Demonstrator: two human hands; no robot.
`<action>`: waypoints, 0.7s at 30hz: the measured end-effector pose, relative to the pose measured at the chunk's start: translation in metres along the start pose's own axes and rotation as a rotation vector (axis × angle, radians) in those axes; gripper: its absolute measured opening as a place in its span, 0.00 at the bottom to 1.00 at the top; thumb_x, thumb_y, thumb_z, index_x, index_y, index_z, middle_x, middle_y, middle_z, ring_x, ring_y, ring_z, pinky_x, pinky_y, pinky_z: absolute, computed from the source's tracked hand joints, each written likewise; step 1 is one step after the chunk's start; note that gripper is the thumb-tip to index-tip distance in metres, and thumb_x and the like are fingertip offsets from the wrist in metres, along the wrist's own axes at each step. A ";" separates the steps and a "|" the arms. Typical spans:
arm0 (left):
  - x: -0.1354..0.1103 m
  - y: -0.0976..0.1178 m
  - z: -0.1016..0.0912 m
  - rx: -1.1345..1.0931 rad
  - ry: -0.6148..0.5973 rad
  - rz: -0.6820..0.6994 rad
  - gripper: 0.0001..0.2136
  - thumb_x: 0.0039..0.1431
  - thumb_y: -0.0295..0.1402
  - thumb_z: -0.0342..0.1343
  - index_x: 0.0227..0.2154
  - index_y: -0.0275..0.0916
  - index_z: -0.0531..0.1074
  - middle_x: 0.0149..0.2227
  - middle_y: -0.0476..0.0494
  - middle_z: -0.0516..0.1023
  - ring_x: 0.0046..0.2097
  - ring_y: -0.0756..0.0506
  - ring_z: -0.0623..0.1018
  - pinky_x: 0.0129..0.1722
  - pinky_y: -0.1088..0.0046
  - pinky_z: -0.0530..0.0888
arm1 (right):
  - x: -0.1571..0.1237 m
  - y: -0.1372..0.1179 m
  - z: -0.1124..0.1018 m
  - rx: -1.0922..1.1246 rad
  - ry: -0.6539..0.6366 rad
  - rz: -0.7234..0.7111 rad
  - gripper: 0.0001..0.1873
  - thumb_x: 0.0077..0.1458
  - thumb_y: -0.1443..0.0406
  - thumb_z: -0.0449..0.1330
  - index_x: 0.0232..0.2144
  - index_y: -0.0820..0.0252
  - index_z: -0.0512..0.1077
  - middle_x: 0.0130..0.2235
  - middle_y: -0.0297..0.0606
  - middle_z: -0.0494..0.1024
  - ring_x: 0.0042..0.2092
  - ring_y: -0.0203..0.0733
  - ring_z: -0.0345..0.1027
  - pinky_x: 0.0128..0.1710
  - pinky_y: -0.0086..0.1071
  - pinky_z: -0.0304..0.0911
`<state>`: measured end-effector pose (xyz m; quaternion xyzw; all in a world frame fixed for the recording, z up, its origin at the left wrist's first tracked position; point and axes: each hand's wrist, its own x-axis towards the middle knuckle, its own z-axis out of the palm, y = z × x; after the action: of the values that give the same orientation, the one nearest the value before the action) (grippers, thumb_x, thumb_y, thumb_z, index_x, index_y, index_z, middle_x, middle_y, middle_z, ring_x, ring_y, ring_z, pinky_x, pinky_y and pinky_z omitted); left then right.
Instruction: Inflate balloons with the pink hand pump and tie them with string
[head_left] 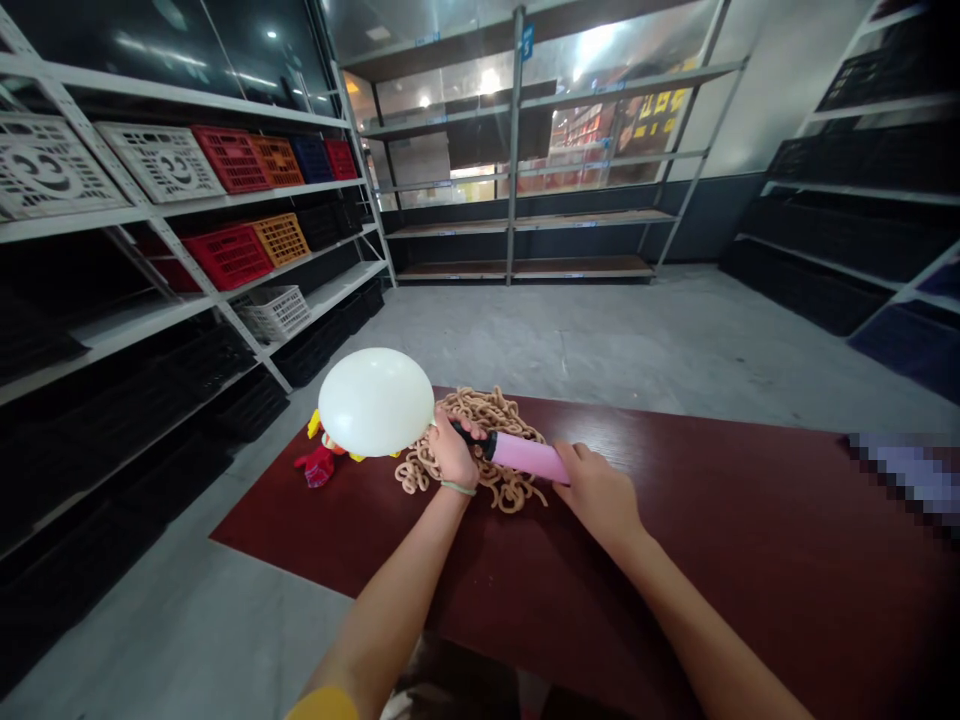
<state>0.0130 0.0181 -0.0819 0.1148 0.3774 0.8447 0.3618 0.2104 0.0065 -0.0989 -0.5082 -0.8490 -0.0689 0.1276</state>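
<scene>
The fingers (459, 428) of the left hand (453, 453) close fully around the black collar of a pink hand pump (523, 456). The right hand (592, 490) holds the barrel's far end, fingers partly curled. A white inflated balloon (375, 402) sits at the pump's nozzle end; tangled tan rope (510, 490) lies beneath the pump.

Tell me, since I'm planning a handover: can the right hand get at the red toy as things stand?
Probably not directly. The right hand holds the pink hand pump, and the left hand, white balloon and tan braided cord lie between it and the red toy.
</scene>
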 end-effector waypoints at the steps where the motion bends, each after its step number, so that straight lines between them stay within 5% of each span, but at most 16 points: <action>1: -0.001 0.001 0.002 -0.006 -0.014 0.005 0.12 0.63 0.39 0.47 0.26 0.43 0.56 0.17 0.55 0.59 0.16 0.51 0.62 0.18 0.72 0.64 | 0.001 0.007 0.001 0.004 0.004 0.007 0.22 0.53 0.64 0.62 0.50 0.51 0.63 0.41 0.36 0.72 0.40 0.42 0.65 0.28 0.31 0.49; 10: 0.008 0.022 0.002 -0.075 0.052 0.032 0.11 0.60 0.37 0.49 0.25 0.43 0.55 0.17 0.56 0.60 0.17 0.51 0.63 0.20 0.72 0.65 | 0.008 0.069 0.005 -0.070 0.064 0.189 0.17 0.56 0.64 0.58 0.49 0.53 0.64 0.45 0.37 0.72 0.42 0.43 0.64 0.29 0.32 0.48; 18: 0.002 0.015 -0.005 -0.061 0.071 0.091 0.17 0.58 0.45 0.53 0.23 0.41 0.56 0.15 0.58 0.58 0.15 0.54 0.61 0.17 0.76 0.60 | -0.001 -0.010 -0.001 -0.032 0.003 0.080 0.21 0.55 0.61 0.60 0.51 0.53 0.63 0.43 0.38 0.72 0.40 0.44 0.65 0.27 0.32 0.47; 21: -0.002 0.012 -0.001 -0.025 0.024 0.069 0.17 0.59 0.47 0.53 0.24 0.41 0.57 0.15 0.58 0.59 0.15 0.53 0.61 0.17 0.76 0.62 | -0.001 -0.015 -0.001 0.028 -0.030 0.011 0.23 0.55 0.61 0.60 0.53 0.51 0.62 0.43 0.37 0.72 0.40 0.42 0.67 0.28 0.32 0.49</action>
<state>0.0082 0.0108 -0.0736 0.1129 0.3672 0.8626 0.3292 0.1976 -0.0022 -0.0986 -0.5122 -0.8487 -0.0486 0.1222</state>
